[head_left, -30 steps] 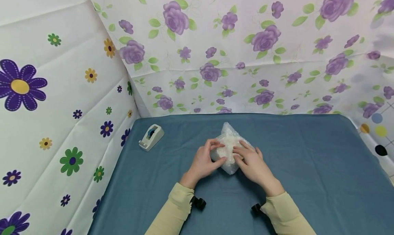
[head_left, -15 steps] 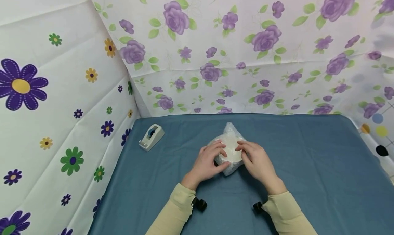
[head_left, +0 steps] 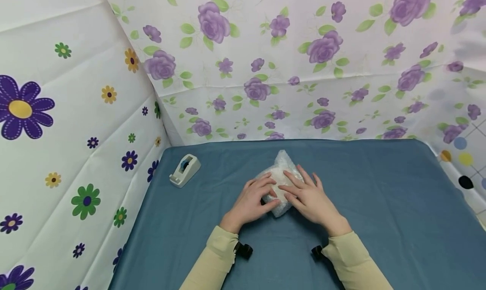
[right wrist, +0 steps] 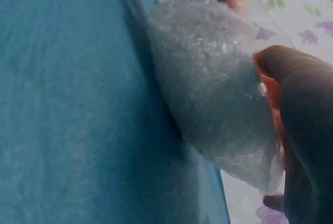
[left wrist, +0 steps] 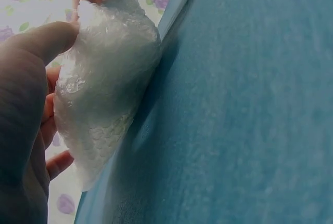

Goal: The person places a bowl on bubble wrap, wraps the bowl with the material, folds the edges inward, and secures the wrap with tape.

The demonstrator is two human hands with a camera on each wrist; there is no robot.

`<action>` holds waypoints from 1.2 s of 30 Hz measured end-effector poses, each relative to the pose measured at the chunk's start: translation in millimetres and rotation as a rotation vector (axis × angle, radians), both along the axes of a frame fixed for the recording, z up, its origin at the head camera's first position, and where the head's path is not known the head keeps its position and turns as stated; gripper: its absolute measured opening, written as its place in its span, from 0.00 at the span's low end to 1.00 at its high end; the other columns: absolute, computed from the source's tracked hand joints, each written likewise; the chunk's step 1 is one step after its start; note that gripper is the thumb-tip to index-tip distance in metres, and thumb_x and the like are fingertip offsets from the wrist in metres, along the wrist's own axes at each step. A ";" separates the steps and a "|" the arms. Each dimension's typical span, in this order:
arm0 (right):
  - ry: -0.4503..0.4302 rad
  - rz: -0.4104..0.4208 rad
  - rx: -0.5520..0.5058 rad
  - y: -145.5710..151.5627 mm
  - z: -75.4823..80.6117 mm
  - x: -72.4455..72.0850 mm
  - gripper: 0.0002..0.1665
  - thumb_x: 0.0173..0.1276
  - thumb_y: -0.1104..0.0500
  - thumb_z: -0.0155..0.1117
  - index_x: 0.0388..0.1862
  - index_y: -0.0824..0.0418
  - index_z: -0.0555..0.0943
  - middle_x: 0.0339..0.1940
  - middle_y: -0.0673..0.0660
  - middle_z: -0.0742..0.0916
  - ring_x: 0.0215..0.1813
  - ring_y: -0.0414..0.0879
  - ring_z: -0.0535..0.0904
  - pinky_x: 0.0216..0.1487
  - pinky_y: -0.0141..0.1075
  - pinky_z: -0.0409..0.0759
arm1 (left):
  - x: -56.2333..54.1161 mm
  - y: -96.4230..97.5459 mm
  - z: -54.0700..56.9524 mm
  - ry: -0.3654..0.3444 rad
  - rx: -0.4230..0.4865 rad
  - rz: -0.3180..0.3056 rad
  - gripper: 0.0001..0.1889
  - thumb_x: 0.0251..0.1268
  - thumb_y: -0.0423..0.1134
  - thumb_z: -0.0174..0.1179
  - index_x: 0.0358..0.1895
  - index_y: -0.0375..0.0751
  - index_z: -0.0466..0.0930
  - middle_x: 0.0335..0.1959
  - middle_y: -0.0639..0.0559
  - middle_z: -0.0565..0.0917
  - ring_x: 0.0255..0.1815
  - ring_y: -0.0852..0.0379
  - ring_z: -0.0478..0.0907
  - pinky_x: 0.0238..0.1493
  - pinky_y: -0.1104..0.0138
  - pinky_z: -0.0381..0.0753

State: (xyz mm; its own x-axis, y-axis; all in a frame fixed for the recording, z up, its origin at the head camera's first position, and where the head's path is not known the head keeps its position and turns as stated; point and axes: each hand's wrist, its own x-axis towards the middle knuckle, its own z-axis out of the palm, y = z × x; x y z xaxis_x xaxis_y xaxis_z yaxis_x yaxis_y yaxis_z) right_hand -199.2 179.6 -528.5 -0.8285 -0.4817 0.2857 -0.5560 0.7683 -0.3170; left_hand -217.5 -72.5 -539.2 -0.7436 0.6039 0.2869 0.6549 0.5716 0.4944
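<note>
A bundle wrapped in bubble wrap (head_left: 279, 174), whitish inside, lies near the middle of the blue-covered table. What the wrap encloses cannot be made out. My left hand (head_left: 247, 203) holds its left side, fingers bent over the top and thumb at the near edge. On the right, my right hand (head_left: 315, 201) rests spread, fairly straight fingers on the bundle's top. In the left wrist view the bubble wrap (left wrist: 109, 73) bulges beside the thumb. The right wrist view shows the wrap (right wrist: 213, 89) tapering to a corner below the right hand.
A white tape dispenser (head_left: 185, 170) with a blue core stands at the table's far left. The blue cloth (head_left: 391, 205) covers the table. Flowered sheets (head_left: 235, 70) hang behind and on the left. Black wrist cameras (head_left: 244, 251) sit at both cuffs.
My right hand drew back from the bundle with bent fingers, then came down spread over its top. The left hand stays on its side. The bundle has shifted only slightly.
</note>
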 end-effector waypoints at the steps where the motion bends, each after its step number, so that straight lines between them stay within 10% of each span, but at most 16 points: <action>1: -0.018 -0.017 0.023 -0.3 -1.7 0.3 0.24 0.86 0.42 0.56 0.73 0.44 0.84 0.86 0.52 0.67 0.88 0.65 0.47 0.76 0.78 0.45 | -0.3 -0.3 -0.6 0.005 0.000 -0.004 0.12 0.80 0.56 0.63 0.42 0.54 0.87 0.73 0.52 0.78 0.86 0.57 0.55 0.79 0.42 0.62; 36: -0.116 -0.241 0.089 -27.0 -1.7 11.7 0.29 0.86 0.34 0.49 0.70 0.43 0.86 0.87 0.54 0.66 0.84 0.73 0.55 0.70 0.85 0.31 | -1.6 -10.5 0.4 -0.010 0.039 0.003 0.16 0.84 0.55 0.57 0.56 0.52 0.89 0.84 0.51 0.65 0.88 0.48 0.50 0.80 0.36 0.56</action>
